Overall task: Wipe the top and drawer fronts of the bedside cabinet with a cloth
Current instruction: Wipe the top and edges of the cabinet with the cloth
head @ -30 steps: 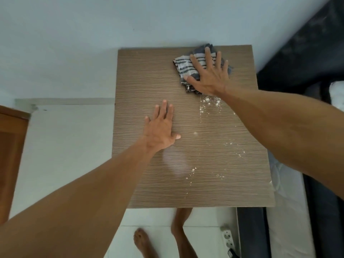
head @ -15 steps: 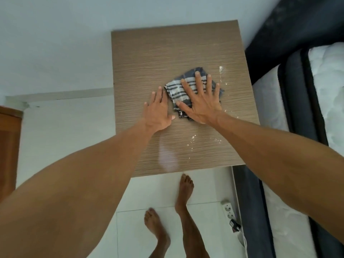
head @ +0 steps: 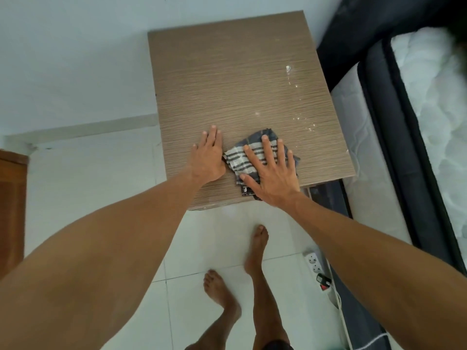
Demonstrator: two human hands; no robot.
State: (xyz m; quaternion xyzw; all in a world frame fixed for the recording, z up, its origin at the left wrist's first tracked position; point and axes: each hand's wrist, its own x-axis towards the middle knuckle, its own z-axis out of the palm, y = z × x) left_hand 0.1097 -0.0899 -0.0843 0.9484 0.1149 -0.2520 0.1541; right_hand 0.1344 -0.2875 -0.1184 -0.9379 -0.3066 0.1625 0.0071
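The bedside cabinet's wood-grain top point(head: 227, 79) fills the upper middle of the head view. A folded grey and white striped cloth point(head: 237, 160) lies near its front edge. My right hand point(head: 271, 175) presses flat on the cloth with the fingers spread. My left hand point(head: 208, 157) rests flat and open on the bare top, touching the cloth's left edge. White specks of powder point(head: 288, 69) are scattered along the right side of the top. From this angle the drawer fronts are hidden.
A bed with a white mattress point(head: 429, 122) and a dark frame stands tight against the cabinet's right side. A white power strip point(head: 314, 263) with a cable lies on the tiled floor near my bare feet point(head: 255, 251). Brown wooden furniture point(head: 12, 198) is at the left edge.
My right hand has dragged the cloth from the back right of the top toward the front edge, sweeping through the powder. My left hand stayed flat on the top; the view shifted.
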